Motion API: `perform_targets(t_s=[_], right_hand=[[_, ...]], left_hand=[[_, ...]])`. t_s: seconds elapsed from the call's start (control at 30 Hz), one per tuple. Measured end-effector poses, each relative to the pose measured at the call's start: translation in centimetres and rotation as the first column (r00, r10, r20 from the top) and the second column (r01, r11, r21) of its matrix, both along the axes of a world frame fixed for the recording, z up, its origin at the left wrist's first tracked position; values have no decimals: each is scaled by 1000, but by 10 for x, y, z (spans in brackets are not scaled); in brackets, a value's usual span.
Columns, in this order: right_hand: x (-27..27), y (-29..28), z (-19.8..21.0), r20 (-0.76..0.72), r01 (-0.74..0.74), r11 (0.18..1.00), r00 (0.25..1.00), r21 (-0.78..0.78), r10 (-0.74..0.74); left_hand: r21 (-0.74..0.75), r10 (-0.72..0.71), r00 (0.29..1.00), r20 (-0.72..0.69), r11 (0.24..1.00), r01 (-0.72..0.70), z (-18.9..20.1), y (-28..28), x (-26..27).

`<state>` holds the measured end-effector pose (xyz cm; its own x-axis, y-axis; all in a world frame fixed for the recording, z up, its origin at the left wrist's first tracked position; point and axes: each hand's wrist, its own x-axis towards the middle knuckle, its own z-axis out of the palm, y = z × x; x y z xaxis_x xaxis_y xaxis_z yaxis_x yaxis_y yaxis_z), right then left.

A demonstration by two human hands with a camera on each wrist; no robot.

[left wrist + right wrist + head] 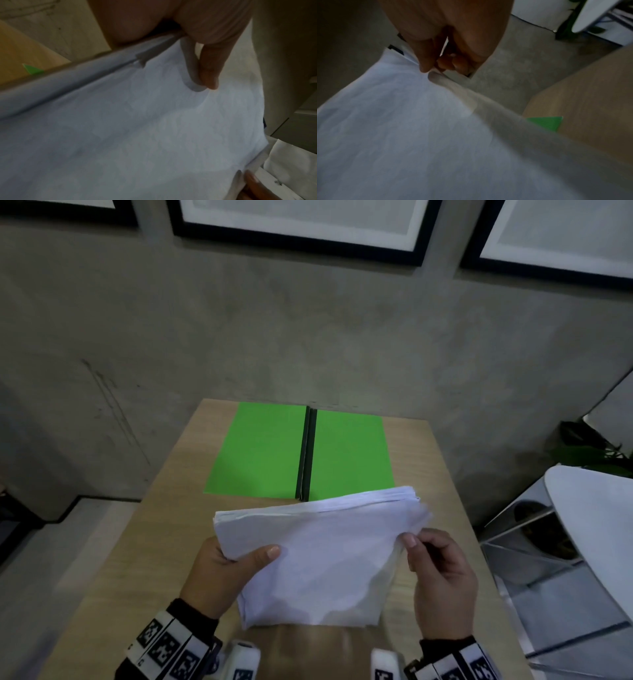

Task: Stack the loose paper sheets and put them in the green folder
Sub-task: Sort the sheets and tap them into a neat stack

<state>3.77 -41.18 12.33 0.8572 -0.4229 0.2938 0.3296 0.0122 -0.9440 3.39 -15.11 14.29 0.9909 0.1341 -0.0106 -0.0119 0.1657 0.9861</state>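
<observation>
A thick stack of white paper sheets [318,556] is held above the near part of the wooden table [144,542], its far edge raised. My left hand [226,563] grips the stack's left side, thumb on top and fingers underneath. My right hand [442,573] pinches the right edge between thumb and curled fingers. In the left wrist view the thumb [211,73] presses on the paper stack [137,135]. The right wrist view shows the right hand [443,63] pinching the paper stack [402,135]. The green folder [267,453] lies open and flat beyond the stack, its black spine in the middle.
The table abuts a grey concrete wall [308,337] hung with framed pictures. A white chair [589,529] with a metal frame stands to the right of the table, with a plant [589,453] behind it. Floor lies to the left.
</observation>
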Motion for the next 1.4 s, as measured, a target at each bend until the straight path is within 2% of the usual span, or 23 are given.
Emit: perform_targets(t_s=[0.07, 0.17, 0.3, 0.33, 0.43, 0.5, 0.7, 0.8, 0.9, 0.97, 1.03, 1.13, 1.23, 1.33, 1.4], right_hand=[[-2, -4, 6, 11, -97, 991, 995, -95, 98], [0, -11, 11, -40, -236, 964, 972, -126, 233], [2, -20, 13, -54, -346, 919, 938, -188, 343], [1, -18, 14, -56, -340, 916, 940, -214, 335], [0, -10, 12, -107, -188, 923, 981, -336, 161], [-2, -4, 15, -104, -147, 916, 988, -375, 116], [-2, -11, 16, -110, -262, 896, 965, -358, 238], [-2, -12, 17, -99, -277, 922, 961, -271, 259], [1, -7, 14, -113, -251, 966, 963, -65, 243], [3, -4, 6, -172, -249, 966, 957, -63, 235], [5, 0, 1, -248, -310, 946, 928, -92, 280], [7, 12, 1, -306, -378, 925, 877, 39, 371], [7, 22, 1, -261, -320, 945, 908, 69, 327], [3, 29, 2, -139, -193, 980, 973, -44, 185], [-4, 33, 3, -39, -171, 975, 985, -140, 167]], left_hand=[[-11, -37, 999, 35, 999, 38, 1, 3, 0], [-16, -124, 991, 49, 992, 124, 2, 8, -2], [-45, -104, 993, 51, 993, 106, 5, 6, -1], [-43, -106, 992, 63, 993, 108, 3, 6, -1], [-39, -107, 993, 57, 993, 109, 9, 2, -2], [-15, -94, 995, 40, 995, 95, 9, 1, -1], [1, -97, 994, 48, 995, 97, 9, 2, 0], [-38, -130, 989, 64, 990, 132, 7, 4, -1], [-53, -125, 991, 57, 990, 128, 7, 2, 1], [-71, -137, 990, 19, 988, 138, 8, -1, 1], [-99, -134, 991, 11, 986, 135, 9, -3, 1], [-133, -116, 993, 17, 984, 117, 6, -7, 3], [-96, -1, 998, 69, 995, 7, 7, -15, 2], [10, 131, 971, 202, 991, -135, 13, -25, -2], [63, 134, 951, 277, 986, -157, 19, -29, -4]])
